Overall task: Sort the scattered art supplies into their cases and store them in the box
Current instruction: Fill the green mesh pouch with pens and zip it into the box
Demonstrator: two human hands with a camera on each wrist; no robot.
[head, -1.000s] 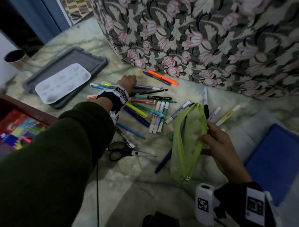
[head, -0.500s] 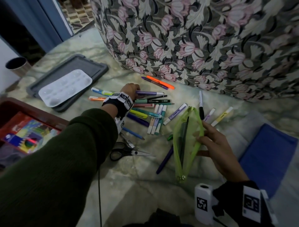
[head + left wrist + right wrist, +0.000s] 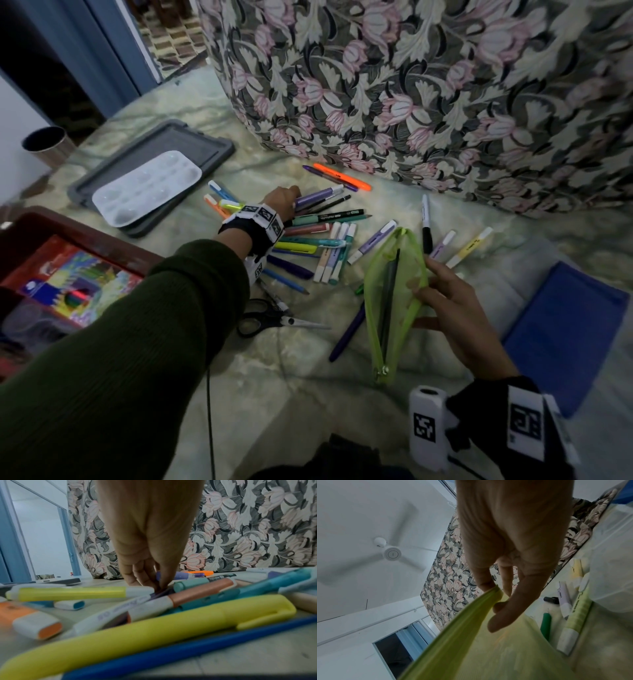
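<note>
Several pens and highlighters [image 3: 329, 246] lie scattered on the pale marbled surface. My left hand [image 3: 282, 202] reaches into the far side of the pile, where its fingertips [image 3: 159, 586] pinch the end of a purple marker [image 3: 317, 198]. My right hand [image 3: 442, 301] holds a lime-green mesh pouch [image 3: 394, 301] by its rim, mouth held wide open and zip end near me. A dark pen [image 3: 388, 291] lies inside it. In the right wrist view, thumb and fingers [image 3: 488, 582] pinch the pouch edge [image 3: 471, 635].
A grey tray [image 3: 212, 150] with a white palette [image 3: 147, 188] sits at the far left. A red-brown box [image 3: 113, 236] holding a coloured pencil pack is at my left. Black scissors [image 3: 270, 320] lie near me, a blue case [image 3: 561, 329] at the right, floral fabric [image 3: 428, 85] behind.
My left hand stays at the purple marker with its fingers closed on the marker's end. My right hand keeps the pouch open and has tilted it slightly.
</note>
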